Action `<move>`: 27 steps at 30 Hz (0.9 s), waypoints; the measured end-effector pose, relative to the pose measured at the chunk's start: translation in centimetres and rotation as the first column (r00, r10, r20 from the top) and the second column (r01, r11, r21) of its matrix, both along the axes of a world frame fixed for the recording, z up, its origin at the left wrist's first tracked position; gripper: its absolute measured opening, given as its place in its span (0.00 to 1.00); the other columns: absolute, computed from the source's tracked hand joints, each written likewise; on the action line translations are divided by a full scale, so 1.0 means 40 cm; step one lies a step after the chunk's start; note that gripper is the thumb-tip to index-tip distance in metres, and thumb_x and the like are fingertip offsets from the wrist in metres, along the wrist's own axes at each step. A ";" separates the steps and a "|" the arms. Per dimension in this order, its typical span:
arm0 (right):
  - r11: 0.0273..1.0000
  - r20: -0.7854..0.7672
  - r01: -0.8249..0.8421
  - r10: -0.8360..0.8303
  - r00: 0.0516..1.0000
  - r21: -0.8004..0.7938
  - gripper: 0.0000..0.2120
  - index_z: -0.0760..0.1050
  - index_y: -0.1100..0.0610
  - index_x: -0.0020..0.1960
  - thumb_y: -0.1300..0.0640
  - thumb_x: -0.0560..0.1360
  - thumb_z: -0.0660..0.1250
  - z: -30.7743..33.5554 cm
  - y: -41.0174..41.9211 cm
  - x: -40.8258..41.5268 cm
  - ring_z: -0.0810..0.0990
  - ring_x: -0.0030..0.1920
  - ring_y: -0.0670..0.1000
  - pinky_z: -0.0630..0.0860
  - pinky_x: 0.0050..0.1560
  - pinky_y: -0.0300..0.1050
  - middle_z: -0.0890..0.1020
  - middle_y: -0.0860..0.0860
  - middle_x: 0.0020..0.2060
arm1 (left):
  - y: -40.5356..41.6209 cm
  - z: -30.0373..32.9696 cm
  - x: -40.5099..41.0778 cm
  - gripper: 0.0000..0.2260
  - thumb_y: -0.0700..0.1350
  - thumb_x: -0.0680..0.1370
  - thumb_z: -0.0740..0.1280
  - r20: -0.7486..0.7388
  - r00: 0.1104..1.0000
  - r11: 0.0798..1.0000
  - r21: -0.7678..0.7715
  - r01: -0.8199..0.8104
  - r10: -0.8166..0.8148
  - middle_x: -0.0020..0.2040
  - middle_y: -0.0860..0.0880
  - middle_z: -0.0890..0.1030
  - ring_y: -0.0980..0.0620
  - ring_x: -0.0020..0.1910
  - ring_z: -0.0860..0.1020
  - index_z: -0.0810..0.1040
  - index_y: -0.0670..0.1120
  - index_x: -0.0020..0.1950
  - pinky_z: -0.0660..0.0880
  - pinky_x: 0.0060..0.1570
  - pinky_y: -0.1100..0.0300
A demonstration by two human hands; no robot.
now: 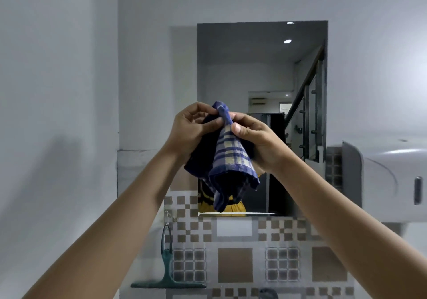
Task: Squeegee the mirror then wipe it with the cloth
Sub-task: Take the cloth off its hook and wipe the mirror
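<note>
A blue and cream checked cloth (228,160) hangs bunched in front of the wall mirror (261,67). My left hand (191,129) pinches its upper edge from the left. My right hand (256,139) pinches the same top part from the right, thumb pressed on the fabric. Both hands are raised before the mirror's lower half, and the cloth's loose end dangles down past the mirror's bottom edge. A green squeegee (167,268) hangs from a wall hook (169,217) at the lower left, blade at the bottom, untouched.
A white paper dispenser (388,178) juts from the wall on the right of the mirror. Brown and grey patterned tiles (235,266) cover the wall below. A white wall corner stands at the left. A tap's top (268,294) shows at the bottom edge.
</note>
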State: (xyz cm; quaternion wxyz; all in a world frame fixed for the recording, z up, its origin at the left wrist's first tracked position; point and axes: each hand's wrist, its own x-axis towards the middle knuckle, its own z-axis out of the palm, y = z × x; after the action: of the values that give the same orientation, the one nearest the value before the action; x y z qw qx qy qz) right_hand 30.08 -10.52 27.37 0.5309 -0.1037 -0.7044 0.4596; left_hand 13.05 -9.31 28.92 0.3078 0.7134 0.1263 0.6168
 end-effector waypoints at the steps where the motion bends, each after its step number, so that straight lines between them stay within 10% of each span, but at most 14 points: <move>1: 1.000 0.028 0.015 -0.015 0.999 0.008 0.26 0.78 0.57 0.55 0.53 0.60 0.81 0.001 -0.009 0.017 0.81 0.46 0.54 0.79 0.50 0.47 0.82 0.55 0.46 | 0.000 0.000 0.010 0.09 0.39 0.65 0.75 0.001 1.000 1.000 -0.003 0.004 -0.004 0.42 0.44 0.81 0.46 0.43 0.80 0.77 0.46 0.40 0.77 0.49 0.50; 14: 0.812 0.175 0.539 -0.578 0.797 0.225 0.18 0.77 0.47 0.60 0.60 0.72 0.72 -0.028 -0.075 0.123 0.83 0.44 0.50 0.82 0.44 0.42 0.81 0.52 0.46 | -0.005 -0.016 0.109 0.09 0.40 0.64 0.77 0.028 0.938 0.926 0.150 -0.346 0.346 0.38 0.46 0.82 0.44 0.41 0.81 0.78 0.47 0.35 0.80 0.46 0.51; 19: 0.707 0.216 0.615 -0.699 0.682 0.349 0.23 0.72 0.45 0.55 0.66 0.69 0.74 -0.062 -0.067 0.128 0.83 0.42 0.57 0.83 0.46 0.55 0.82 0.58 0.46 | -0.001 -0.014 0.122 0.07 0.39 0.65 0.77 0.062 0.939 0.929 0.134 -0.345 0.339 0.37 0.49 0.83 0.51 0.38 0.81 0.80 0.48 0.35 0.79 0.43 0.61; 27: 0.898 0.241 0.406 -0.438 0.866 0.170 0.12 0.82 0.57 0.47 0.69 0.76 0.63 0.002 -0.066 0.165 0.82 0.41 0.47 0.78 0.39 0.36 0.83 0.53 0.43 | 0.019 -0.008 0.115 0.04 0.37 0.68 0.73 0.070 0.981 0.981 -0.079 -0.176 0.181 0.37 0.50 0.83 0.55 0.37 0.80 0.81 0.42 0.41 0.79 0.43 0.62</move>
State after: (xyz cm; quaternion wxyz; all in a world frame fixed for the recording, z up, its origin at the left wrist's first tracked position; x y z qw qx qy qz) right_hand 36.68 -13.18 27.47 0.5212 -0.2876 -0.7558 0.2727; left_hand 17.66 -8.56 28.60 0.2814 0.6633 0.2002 0.6639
